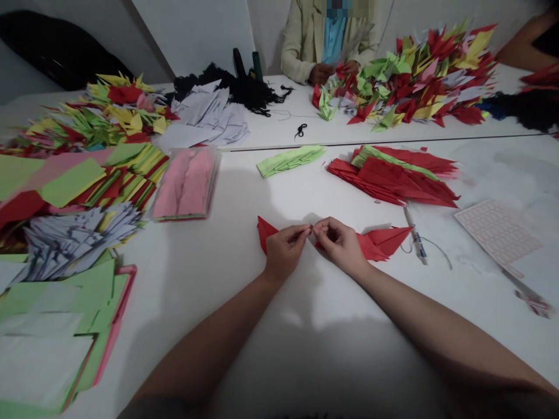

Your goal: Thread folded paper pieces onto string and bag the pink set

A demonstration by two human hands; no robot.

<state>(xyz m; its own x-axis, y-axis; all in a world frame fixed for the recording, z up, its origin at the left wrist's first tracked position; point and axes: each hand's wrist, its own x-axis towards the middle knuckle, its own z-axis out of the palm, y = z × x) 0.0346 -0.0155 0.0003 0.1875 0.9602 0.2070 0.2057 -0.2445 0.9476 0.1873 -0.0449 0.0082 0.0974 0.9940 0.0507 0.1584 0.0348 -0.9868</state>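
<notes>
My left hand (285, 249) and my right hand (339, 243) meet at the middle of the white table (244, 291), fingertips pinched together on something tiny that I cannot make out. Under and behind them lies a folded red paper crane (384, 241), one wing showing left of my left hand, the other right of my right hand. Both hands have their fingers closed.
A stack of red folded papers (393, 177) and a green one (290, 160) lie beyond my hands. A pen with thread (414, 238) and a sticker sheet (498, 233) sit on the right. Coloured paper stacks (74, 186) fill the left. A person opposite (327, 41) handles a crane heap (419, 81).
</notes>
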